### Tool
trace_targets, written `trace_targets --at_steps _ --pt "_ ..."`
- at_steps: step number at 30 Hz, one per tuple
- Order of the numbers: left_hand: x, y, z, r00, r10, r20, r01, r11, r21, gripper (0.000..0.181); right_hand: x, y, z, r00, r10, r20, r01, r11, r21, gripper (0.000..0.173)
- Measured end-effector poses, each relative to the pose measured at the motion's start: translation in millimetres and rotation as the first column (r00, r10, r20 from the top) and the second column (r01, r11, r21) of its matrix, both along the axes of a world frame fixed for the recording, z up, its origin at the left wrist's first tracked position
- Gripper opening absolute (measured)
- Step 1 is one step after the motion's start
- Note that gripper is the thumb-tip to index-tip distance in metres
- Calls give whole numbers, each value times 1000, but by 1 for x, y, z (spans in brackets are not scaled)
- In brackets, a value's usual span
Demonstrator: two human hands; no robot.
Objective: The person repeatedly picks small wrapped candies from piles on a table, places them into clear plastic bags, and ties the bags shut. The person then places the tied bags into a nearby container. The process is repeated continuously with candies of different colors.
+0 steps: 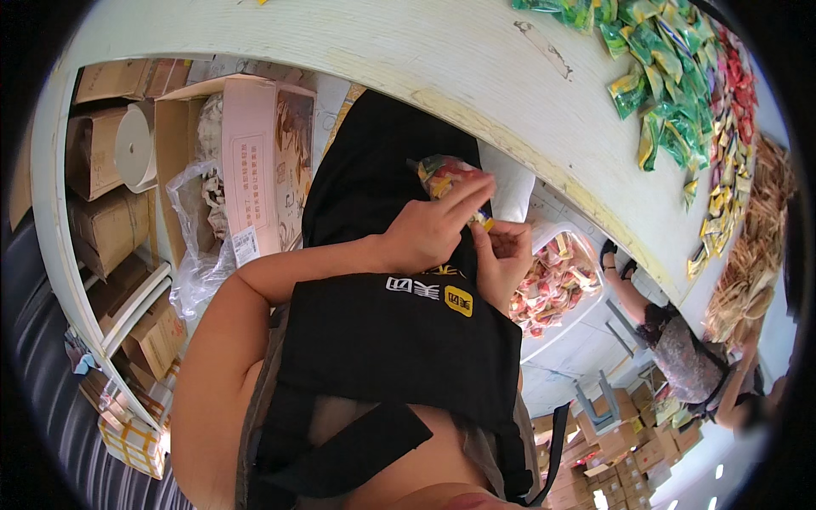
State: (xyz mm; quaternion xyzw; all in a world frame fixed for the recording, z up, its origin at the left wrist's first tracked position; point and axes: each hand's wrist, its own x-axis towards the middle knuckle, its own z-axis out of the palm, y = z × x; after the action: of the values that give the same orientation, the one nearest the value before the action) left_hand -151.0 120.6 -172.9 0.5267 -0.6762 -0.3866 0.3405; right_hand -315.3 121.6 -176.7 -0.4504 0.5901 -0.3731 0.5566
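A clear plastic bag of small colorful packets [440, 171] lies over the black apron on my lap. My left hand [424, 233] reaches across it, its extended fingers holding the bag's near side. Close beside, my right hand [507, 258] pinches a small yellow and blue packet [482, 221] between thumb and fingers, at the bag's lower end. The left fingers partly hide the bag's mouth and contents. To the right of my right hand is a white plastic tub [599, 280] of red and cream wrapped packets [558, 280].
Green [669, 70], yellow [717, 220] and red packets [743, 95] lie on the white table [395, 38]. An open carton [248, 166] with a clear plastic liner [197, 242] stands at left, beside shelved boxes [105, 223]. Another person [688, 363] is at right, near stools [599, 401] and dried brown material [752, 255].
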Motion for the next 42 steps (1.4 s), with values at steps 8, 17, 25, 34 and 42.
trace_targets --at_steps 8,17,25,34,42 --pt "-8 11 -14 997 -41 64 46 996 -76 61 5 -2 -15 987 105 -120 -113 992 -60 12" --pt "-1 16 -13 997 -83 -7 83 991 102 65 23 -27 -23 979 191 76 -193 981 26 33" --pt "3 14 -18 996 -83 -36 89 966 245 57 33 -33 -56 890 102 -445 -181 974 -137 17" --pt "64 -1 -5 940 258 -224 -148 899 412 13 15 -20 -21 976 101 194 -132 979 155 11" --pt "55 -3 -10 988 -148 -40 153 916 372 26 -7 -22 -16 861 48 507 -237 919 316 14"
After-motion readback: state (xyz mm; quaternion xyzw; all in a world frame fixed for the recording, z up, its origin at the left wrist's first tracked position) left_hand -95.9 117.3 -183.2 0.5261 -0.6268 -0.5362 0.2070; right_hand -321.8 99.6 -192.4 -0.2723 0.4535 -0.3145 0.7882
